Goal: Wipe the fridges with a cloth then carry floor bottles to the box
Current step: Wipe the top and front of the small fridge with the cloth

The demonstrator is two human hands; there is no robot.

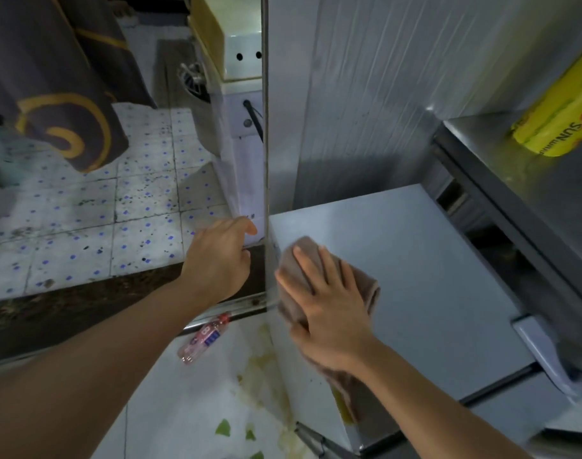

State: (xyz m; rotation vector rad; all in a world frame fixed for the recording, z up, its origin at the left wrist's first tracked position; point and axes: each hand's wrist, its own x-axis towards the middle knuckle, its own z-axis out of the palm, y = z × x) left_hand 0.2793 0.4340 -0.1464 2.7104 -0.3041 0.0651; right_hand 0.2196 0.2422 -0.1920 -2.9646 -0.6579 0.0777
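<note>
My right hand (329, 303) lies flat with spread fingers on a brown cloth (365, 286), pressing it onto the top of a low white fridge (415, 260) near its left corner. My left hand (220, 256) hovers left of the fridge by a vertical metal door frame (266, 160), its fingers loosely curled and holding nothing. A pink-labelled plastic bottle (205, 337) lies on its side on the floor below my left forearm.
A steel counter (514, 180) at right carries a yellow roll (561, 107). A grey panelled wall stands behind the fridge. Speckled floor tiles (84, 210) and a dark patterned cloth (61, 77) fill the left. Green scraps litter the near floor.
</note>
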